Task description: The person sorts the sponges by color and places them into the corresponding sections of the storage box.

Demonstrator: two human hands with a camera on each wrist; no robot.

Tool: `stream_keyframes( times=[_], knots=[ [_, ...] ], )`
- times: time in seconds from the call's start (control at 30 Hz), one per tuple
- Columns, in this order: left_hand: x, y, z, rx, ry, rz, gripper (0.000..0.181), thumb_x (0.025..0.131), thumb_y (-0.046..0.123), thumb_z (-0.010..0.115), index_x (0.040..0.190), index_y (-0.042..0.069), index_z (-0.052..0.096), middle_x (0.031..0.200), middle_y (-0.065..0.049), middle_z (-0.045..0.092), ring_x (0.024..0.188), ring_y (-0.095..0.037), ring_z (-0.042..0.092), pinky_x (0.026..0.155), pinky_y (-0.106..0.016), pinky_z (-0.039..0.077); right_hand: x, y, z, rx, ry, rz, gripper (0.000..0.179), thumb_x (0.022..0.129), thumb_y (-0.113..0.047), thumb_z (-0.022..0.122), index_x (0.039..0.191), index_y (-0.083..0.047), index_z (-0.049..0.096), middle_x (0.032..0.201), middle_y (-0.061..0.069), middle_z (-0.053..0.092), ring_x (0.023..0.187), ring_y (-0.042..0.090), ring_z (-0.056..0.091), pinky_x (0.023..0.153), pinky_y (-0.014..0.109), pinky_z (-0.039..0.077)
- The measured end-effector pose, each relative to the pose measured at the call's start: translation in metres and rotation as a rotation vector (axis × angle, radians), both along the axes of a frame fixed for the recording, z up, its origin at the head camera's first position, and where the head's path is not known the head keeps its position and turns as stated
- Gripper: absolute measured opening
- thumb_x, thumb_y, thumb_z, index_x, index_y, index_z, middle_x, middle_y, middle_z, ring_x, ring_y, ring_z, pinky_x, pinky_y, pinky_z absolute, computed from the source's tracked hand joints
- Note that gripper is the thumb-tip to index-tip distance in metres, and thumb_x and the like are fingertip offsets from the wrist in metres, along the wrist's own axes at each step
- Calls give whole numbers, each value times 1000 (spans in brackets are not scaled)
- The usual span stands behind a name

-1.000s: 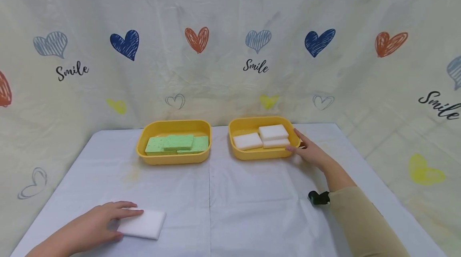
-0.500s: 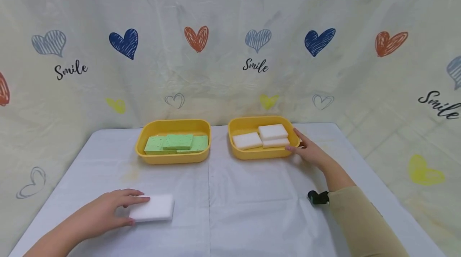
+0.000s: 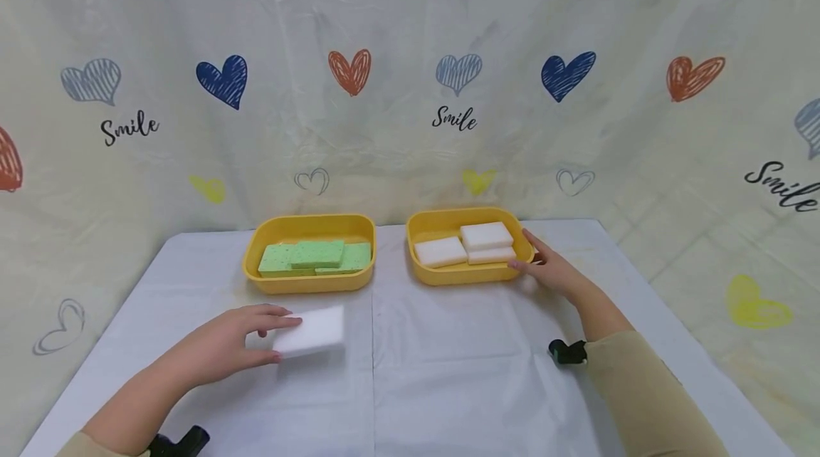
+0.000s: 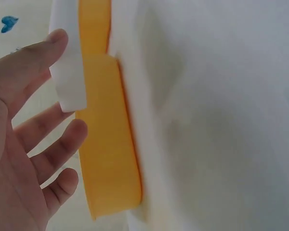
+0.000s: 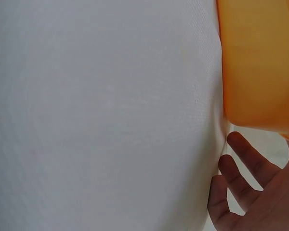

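Observation:
My left hand (image 3: 224, 343) pinches a white sponge (image 3: 312, 332), a flat block, between thumb and fingers. It is raised above the table, in front of the left yellow tray (image 3: 307, 285). In the left wrist view the sponge (image 4: 69, 62) overlaps the tray's side wall (image 4: 108, 144), and the lower fingers stay spread. My right hand (image 3: 554, 273) rests at the right end of the other yellow tray (image 3: 464, 275), thumb at the front rim and fingers loosely extended. Several white sponges (image 3: 440, 252) lie in that tray. Green sponges (image 3: 317, 253) lie in the left one.
A white cloth (image 3: 435, 364) covers the table, with a crease down its middle. Behind it hangs a pale curtain (image 3: 397, 151) printed with hearts. Dark wrist devices (image 3: 566, 352) sit at both wrists.
My left hand has lifted the white sponge off the table and carried it forward and to the right, towards the left tray. My right hand has stayed at its tray.

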State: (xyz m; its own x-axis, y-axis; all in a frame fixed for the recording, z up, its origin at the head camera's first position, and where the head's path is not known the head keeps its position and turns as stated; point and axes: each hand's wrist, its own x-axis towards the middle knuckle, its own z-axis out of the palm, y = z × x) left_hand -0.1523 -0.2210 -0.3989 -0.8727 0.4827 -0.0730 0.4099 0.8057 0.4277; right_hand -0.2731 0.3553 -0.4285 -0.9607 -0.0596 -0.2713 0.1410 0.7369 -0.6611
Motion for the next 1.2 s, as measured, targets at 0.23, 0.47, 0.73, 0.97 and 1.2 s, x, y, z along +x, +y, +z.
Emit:
stream_keyframes(
  times=[0.23, 0.47, 0.73, 0.97, 1.2],
  knots=[
    [-26, 35, 4, 23, 45, 29, 55, 83, 49, 76, 136, 41, 60, 135, 6, 59, 84, -8, 53, 65, -26, 44, 1, 0, -1, 0, -6, -15, 102, 86, -66, 63, 159, -36, -2, 136, 25, 40, 115, 39, 43, 95, 54, 44],
    [-54, 80, 11, 83, 52, 17, 56, 86, 51, 73, 139, 40, 57, 142, 4, 54, 113, -19, 58, 92, -40, 51, 1, 1, -2, -1, -4, -19, 107, 83, -70, 63, 159, -36, -3, 134, 24, 41, 113, 38, 43, 92, 52, 45],
    [-91, 139, 24, 48, 51, 41, 57, 86, 58, 69, 140, 47, 53, 144, 10, 52, 97, -17, 57, 81, -34, 51, -1, 3, -4, -1, -5, -21, 101, 87, -65, 63, 159, -37, -2, 134, 23, 42, 114, 38, 43, 93, 52, 44],
    [-131, 188, 26, 72, 85, -2, 54, 89, 54, 68, 140, 41, 55, 146, 5, 52, 134, -23, 47, 108, -47, 41, 0, 5, -5, -1, -11, -39, 103, 86, -65, 64, 159, -37, -3, 134, 24, 42, 114, 38, 44, 95, 55, 44],
    [-165, 224, 17, -9, 83, 27, 52, 88, 48, 72, 138, 42, 58, 140, 6, 57, 133, -23, 48, 111, -44, 37, 0, 3, -5, -10, 1, -40, 103, 85, -65, 65, 159, -37, -1, 134, 23, 44, 113, 37, 45, 95, 53, 45]
  ],
)
